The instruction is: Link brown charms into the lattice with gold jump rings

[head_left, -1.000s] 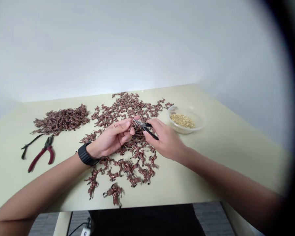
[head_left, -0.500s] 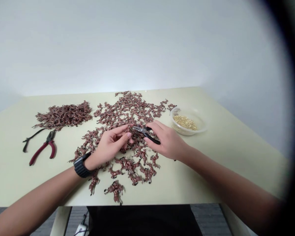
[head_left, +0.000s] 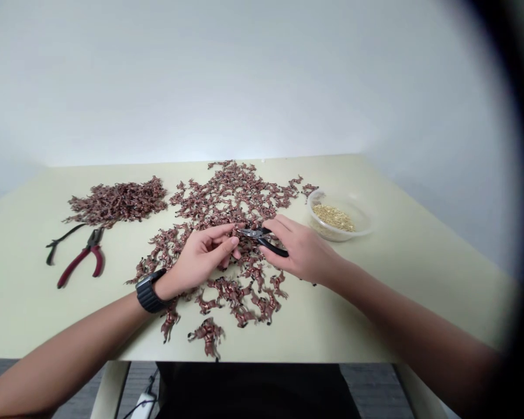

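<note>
My right hand (head_left: 303, 250) is closed round small black-handled pliers (head_left: 262, 238), whose jaws point left toward my left hand. My left hand (head_left: 203, 256), with a black watch on its wrist, has thumb and forefinger pinched together right at the pliers' tip; what lies between them is too small to make out. Both hands hover low over a wide scatter of small brown horse-shaped pieces (head_left: 231, 203) spread over the pale green table (head_left: 419, 262).
A denser heap of the same brown pieces (head_left: 117, 201) lies at the back left. Red-handled pliers (head_left: 82, 259) and a black-handled tool (head_left: 63, 238) lie at the left. A clear bowl of small golden bits (head_left: 338, 218) stands at the right.
Both hands have sunk a little toward the table and the left hand's fingers have shifted at the pliers' tip. The view has drifted slightly.
</note>
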